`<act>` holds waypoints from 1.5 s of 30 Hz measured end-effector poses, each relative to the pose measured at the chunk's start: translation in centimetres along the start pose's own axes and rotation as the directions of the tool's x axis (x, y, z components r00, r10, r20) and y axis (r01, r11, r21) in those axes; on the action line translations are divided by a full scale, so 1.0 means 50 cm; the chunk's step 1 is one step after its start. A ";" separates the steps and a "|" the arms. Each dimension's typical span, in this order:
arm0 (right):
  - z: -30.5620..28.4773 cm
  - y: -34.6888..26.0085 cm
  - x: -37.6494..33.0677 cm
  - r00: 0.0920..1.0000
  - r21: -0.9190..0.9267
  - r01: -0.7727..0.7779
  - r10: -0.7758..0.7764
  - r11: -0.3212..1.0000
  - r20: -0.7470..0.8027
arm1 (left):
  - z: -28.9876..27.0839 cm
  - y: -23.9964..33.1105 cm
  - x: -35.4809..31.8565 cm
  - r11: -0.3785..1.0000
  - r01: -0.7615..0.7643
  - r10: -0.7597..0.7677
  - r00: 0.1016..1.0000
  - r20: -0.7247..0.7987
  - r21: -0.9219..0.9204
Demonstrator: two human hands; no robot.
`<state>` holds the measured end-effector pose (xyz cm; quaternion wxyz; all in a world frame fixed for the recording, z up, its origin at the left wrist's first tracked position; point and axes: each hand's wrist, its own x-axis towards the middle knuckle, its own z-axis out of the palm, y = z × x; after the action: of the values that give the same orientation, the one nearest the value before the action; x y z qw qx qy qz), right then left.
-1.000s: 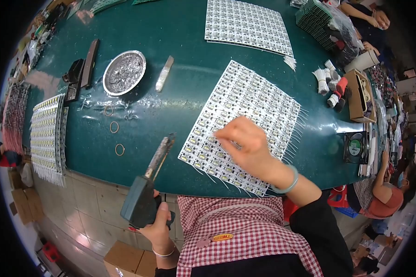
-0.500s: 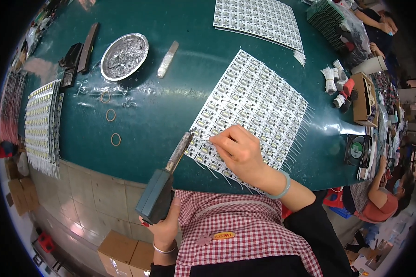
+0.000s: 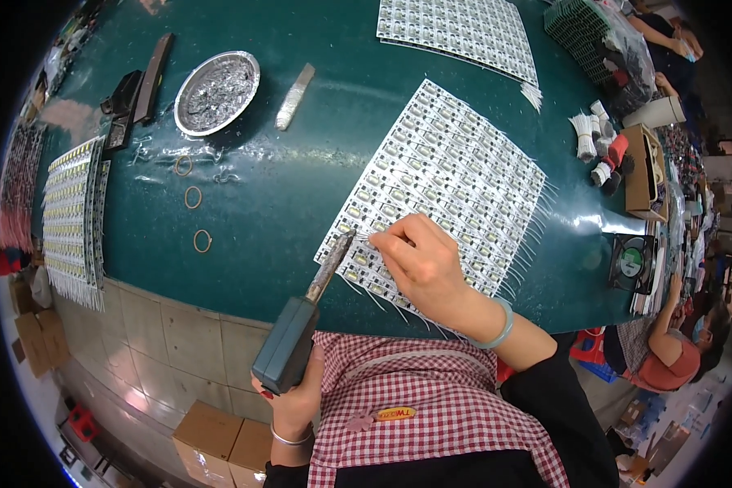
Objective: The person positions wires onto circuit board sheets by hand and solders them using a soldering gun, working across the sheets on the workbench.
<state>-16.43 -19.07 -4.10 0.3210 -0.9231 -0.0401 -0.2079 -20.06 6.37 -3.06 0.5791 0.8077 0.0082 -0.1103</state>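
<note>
My left hand [image 3: 301, 397] is closed around the handle of a teal soldering gun [image 3: 285, 345]. Its metal tip points up and away, over the near left corner of a white panel of small circuit boards [image 3: 451, 167]. Just right of the tip, my right hand [image 3: 425, 264] is pinched with its fingertips on a thin white wire [image 3: 364, 237]; the wire's far end is too small to make out. Loose white wires hang from the panel's near and right edges. The right hand hides part of the panel.
A metal bowl of silvery scraps [image 3: 217, 93] and a pale wrapped bar [image 3: 295, 98] lie beyond. Three rubber bands [image 3: 193, 198] are at the left. More board panels [image 3: 455, 28] lie at the far side, others [image 3: 75, 220] at the left edge. Wire bundles [image 3: 583, 137] and a cardboard box [image 3: 642, 172] stand right.
My left hand has shifted right, bringing the soldering gun's tip farther over the panel and closer to my right fingertips. My right hand has barely moved, still pinching.
</note>
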 end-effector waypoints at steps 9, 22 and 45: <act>0.004 0.003 -0.002 1.000 -0.028 0.015 -0.015 0.999 -0.005 | -0.005 -0.003 0.001 0.999 -0.042 0.041 0.998 0.039 0.030; 0.008 0.002 -0.003 0.999 -0.013 0.017 -0.017 1.000 -0.045 | 0.003 0.026 0.007 0.990 0.116 -0.119 0.992 -0.030 -0.074; 0.011 0.003 -0.007 0.998 -0.041 0.030 -0.032 0.999 -0.046 | 0.008 0.024 0.003 0.993 -0.023 0.029 0.998 -0.055 0.118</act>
<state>-16.50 -18.84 -4.70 0.3000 -0.9235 -0.0427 -0.2351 -19.81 5.56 -2.08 0.5314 0.8433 0.0076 -0.0802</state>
